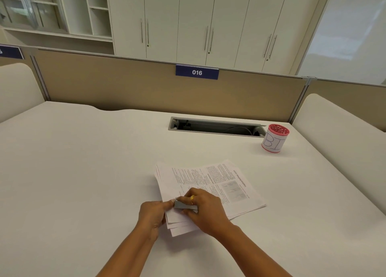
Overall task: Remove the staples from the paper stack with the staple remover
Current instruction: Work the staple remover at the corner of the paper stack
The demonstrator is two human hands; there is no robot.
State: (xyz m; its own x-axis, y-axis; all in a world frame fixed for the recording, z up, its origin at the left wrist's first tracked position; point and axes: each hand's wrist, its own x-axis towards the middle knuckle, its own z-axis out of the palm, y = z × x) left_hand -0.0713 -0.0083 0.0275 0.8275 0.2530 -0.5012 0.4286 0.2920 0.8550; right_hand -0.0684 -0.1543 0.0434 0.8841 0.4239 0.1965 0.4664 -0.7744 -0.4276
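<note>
Head view, the only one available to me. The stack (211,182) lies flat on the surface (83,161), near the front edge and just right of centre, sheets fanned slightly out of square, printed face up, long axis running from near-left to far-right. The work is at its near-left corner, directly under both hands. Left hand (153,214): fingers (165,204) clamped on the stack's left edge, thumb on top, pinning the corner. Right hand (205,211): fingers (189,193) closed around the remover (184,206), a ring (192,199) on one finger. The remover is a small grey wedge, long axis roughly left to right, its nose pointing left and sitting just beside the left thumb, on or just above the top sheet; I cannot tell which. No staple is visible to me; it is too small or hidden under the nose. My judgement: the next stroke turns on sliding the nose leftward under the staple while the left hand holds the corner down; the right hand is the working one. A pink-rimmed cup (274,139) stands well apart at far right.
</note>
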